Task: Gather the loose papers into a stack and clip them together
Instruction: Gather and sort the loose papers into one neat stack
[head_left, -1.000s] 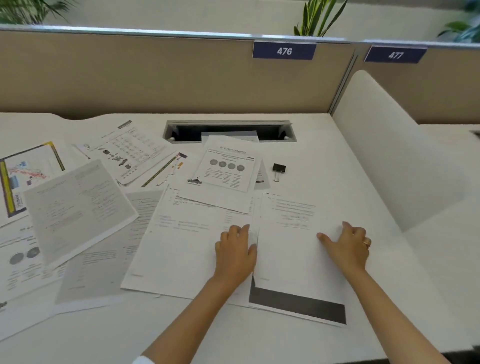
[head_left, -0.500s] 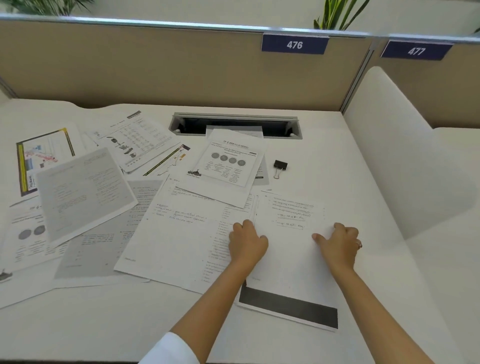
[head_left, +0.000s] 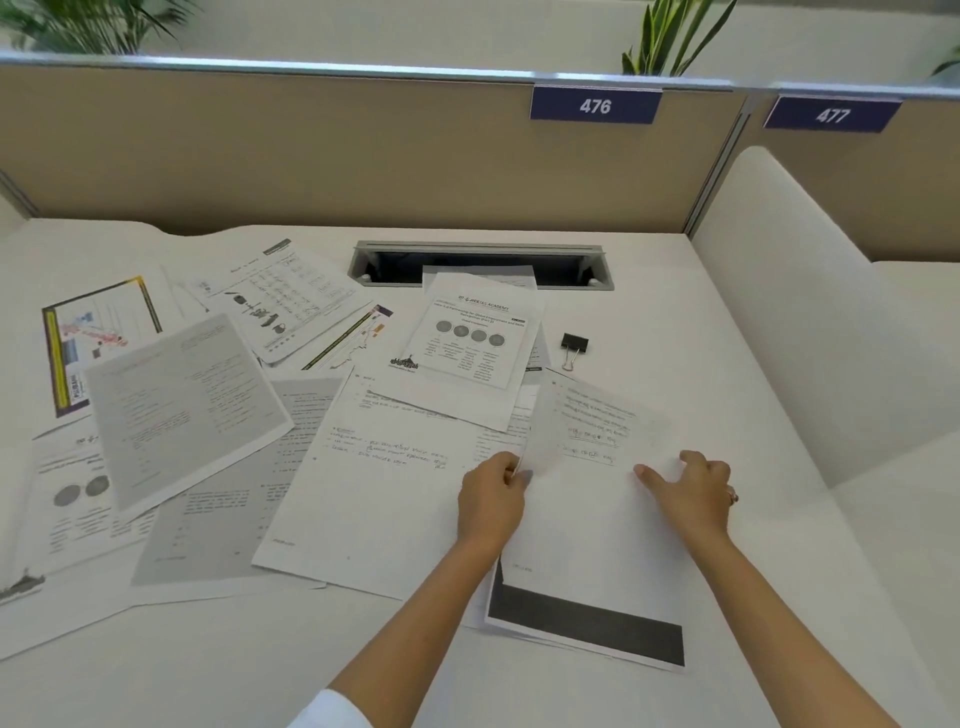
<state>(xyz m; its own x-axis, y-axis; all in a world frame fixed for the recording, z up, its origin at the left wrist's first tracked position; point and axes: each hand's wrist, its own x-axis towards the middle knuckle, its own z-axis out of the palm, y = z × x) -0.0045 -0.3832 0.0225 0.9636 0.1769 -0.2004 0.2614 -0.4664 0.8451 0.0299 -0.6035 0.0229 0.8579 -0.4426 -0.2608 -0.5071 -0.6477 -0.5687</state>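
- The print on most of the loose white printed papers (head_left: 384, 488) is too small or blurred to read; only the heading of the sheet with four grey circles (head_left: 470, 338) can be partly made out, and the sheets at the left edge of the view are cut off.
- Several papers overlap, so their lower parts are hidden under the ones on top; a sheet with a black band along its near edge (head_left: 587, 621) shows only that band and a strip beneath the handwritten white sheet (head_left: 597, 499).
- The handwritten white sheet lies on the white desk (head_left: 675, 322), nearer the person than the small black binder clip (head_left: 574, 344), with both hands on it.
- The left hand (head_left: 493, 501) pinches that sheet's left edge between thumb and curled fingers, and the edge curls up off the desk there.
- The right hand (head_left: 688, 491) rests on the sheet's right part, fingers bent and thumb spread; it grasps nothing, only presses.
- The binder clip lies alone on bare desk, just right of the four-circle sheet, well apart from both hands.
- The other papers spread left of the clip, across the desk.
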